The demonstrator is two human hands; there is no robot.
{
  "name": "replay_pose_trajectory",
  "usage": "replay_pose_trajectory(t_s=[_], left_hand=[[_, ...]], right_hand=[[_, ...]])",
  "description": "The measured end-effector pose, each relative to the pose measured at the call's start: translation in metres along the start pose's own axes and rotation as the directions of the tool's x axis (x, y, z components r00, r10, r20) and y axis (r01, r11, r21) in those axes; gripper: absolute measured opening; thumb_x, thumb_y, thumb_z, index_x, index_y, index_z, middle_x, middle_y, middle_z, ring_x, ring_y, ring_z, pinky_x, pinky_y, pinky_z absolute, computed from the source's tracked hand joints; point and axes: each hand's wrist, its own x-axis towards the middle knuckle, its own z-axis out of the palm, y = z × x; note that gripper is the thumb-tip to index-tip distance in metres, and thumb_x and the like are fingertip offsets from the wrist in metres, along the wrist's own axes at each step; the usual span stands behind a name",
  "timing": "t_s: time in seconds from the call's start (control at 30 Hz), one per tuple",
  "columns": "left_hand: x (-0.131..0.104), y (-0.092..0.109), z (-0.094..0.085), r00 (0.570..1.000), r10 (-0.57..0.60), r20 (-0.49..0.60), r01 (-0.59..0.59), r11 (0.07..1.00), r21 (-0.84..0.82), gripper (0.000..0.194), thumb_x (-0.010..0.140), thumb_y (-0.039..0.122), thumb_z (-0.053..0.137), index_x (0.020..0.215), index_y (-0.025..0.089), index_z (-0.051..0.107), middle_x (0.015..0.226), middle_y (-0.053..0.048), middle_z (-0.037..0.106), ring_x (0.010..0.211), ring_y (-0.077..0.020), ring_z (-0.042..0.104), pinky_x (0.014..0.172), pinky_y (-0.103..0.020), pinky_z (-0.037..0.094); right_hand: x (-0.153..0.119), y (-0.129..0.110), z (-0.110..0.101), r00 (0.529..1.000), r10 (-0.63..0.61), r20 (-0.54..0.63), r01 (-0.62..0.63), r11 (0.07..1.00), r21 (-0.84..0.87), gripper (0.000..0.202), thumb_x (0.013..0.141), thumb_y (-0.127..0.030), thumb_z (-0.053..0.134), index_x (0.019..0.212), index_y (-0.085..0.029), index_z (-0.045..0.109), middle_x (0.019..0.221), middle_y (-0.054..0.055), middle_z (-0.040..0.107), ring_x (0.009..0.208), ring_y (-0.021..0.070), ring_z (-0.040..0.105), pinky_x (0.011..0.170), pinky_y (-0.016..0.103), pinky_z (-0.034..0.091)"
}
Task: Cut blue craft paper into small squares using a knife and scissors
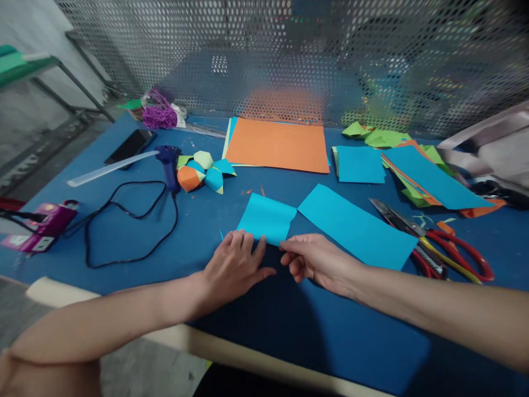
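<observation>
A small piece of bright blue paper (268,218) lies on the table in front of me, its right edge uneven. My left hand (237,259) rests with its fingertips on the paper's near edge, thumb spread to the side. With thumb and forefinger, my right hand (309,256) pinches the near right corner of the same piece; its other fingers are curled. Just to the right lies a longer blue paper strip (355,226), its corner close to the small piece. Red-handled scissors (458,248) and a utility knife (430,262) lie beyond that strip's right end.
A blue glue gun (168,168) with its black cord and a purple power adapter (45,226) occupy the left. Folded paper shapes (204,171) sit beside the gun. Orange sheets (279,143) and blue squares (360,164) lie behind, before a perforated metal panel (264,66).
</observation>
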Motion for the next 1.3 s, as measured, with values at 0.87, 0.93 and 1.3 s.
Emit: replay_pose_trajectory(t_s=[0.87,0.93,1.3], left_hand=[[-0.006,0.008,0.014,0.995,0.010,-0.102,-0.007,1.000,0.030,0.052,0.094,0.042,0.050,0.118,-0.003,0.059,0.106,-0.027,0.066,0.096,-0.0333,0.062,0.082,-0.043,0.048],[-0.005,0.008,0.012,0.995,0.000,-0.102,0.004,0.999,0.037,0.064,0.089,0.055,0.054,0.113,-0.004,0.061,0.103,-0.027,0.066,0.092,-0.0330,0.063,0.079,-0.042,0.049],[0.000,0.003,0.005,0.997,0.052,-0.057,-0.047,0.996,0.074,0.057,0.079,0.065,0.062,0.088,0.009,0.066,0.079,-0.014,0.065,0.077,-0.0270,0.062,0.073,-0.038,0.051]], right_hand=[[0.042,0.001,0.006,0.364,-0.453,0.814,0.895,-0.072,-0.440,0.097,0.089,-0.076,0.019,0.151,-0.002,0.023,0.155,0.026,0.031,0.146,0.0303,0.025,0.119,0.054,0.021],[0.048,-0.005,0.003,0.397,-0.418,0.817,0.878,-0.086,-0.470,0.100,0.087,-0.078,0.017,0.151,-0.002,0.024,0.155,0.025,0.031,0.147,0.0297,0.023,0.120,0.053,0.017],[0.068,-0.026,-0.009,0.534,-0.394,0.748,0.698,-0.295,-0.653,0.101,0.085,-0.079,0.018,0.152,-0.004,0.026,0.160,0.020,0.016,0.150,0.0290,0.008,0.122,0.049,0.012]])
